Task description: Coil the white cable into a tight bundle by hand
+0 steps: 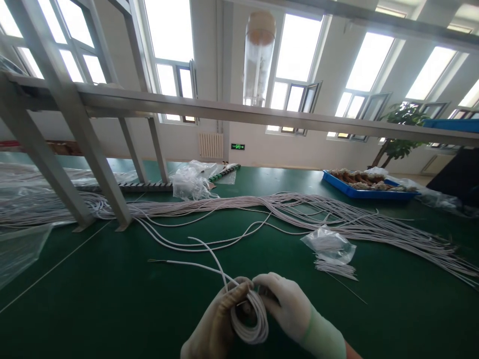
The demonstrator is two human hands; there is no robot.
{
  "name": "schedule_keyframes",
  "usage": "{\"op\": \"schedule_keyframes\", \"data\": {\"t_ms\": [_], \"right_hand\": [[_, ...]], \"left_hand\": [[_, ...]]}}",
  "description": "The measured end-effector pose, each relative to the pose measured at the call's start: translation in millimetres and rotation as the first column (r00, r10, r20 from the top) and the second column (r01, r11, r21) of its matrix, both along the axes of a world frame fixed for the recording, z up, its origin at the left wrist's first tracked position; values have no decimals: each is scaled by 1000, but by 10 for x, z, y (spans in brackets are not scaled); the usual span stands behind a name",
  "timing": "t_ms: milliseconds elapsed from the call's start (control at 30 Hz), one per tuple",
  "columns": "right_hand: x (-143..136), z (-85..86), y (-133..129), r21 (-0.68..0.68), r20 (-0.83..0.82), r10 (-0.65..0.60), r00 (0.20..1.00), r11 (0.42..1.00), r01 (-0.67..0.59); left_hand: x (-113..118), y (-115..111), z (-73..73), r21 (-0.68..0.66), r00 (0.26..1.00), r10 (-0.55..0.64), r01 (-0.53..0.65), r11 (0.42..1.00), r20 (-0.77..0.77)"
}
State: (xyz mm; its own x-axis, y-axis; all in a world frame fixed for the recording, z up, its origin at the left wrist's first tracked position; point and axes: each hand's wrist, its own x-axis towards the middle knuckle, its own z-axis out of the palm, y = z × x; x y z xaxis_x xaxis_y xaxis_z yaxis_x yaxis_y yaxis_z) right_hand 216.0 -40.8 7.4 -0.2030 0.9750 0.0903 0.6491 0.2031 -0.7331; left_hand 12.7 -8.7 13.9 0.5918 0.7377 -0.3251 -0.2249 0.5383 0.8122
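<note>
Here, two gloved hands work low over a green bench. The left hand has its grip clenched around a small coil of white cord, and the right hand pinches the coil's top edge from the other side. The cord's loose tail trails away ahead and left of the grip. Beyond lie a long bundle of cords and a small plastic bag. If either grip loosens, the springy loops could unwind, or the tail snag.

Blue tray; small plastic bag
</note>
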Motion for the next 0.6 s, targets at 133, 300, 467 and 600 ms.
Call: {"op": "schedule_keyframes", "data": {"t_ms": [133, 300, 467, 600], "right_hand": [[-9, 63, -57, -32, -119, -1, 993, 999, -3], [-149, 121, -168, -197, -103, -134, 986, 974, 112], [-391, 76, -134, -278, 77, -259, 963, 922, 270], [-445, 2, -84, -143, 120, -217, 969, 962, 234]], "left_hand": [[-11, 20, -47, 8, 998, 8, -7, 1000, -64], [-39, 62, -139, -93, 993, 71, -80, 992, -90], [-38, 41, -260, 12, 995, 55, -54, 998, -81], [-57, 64, -356, 142, 990, 55, -36, 989, -131]]}}
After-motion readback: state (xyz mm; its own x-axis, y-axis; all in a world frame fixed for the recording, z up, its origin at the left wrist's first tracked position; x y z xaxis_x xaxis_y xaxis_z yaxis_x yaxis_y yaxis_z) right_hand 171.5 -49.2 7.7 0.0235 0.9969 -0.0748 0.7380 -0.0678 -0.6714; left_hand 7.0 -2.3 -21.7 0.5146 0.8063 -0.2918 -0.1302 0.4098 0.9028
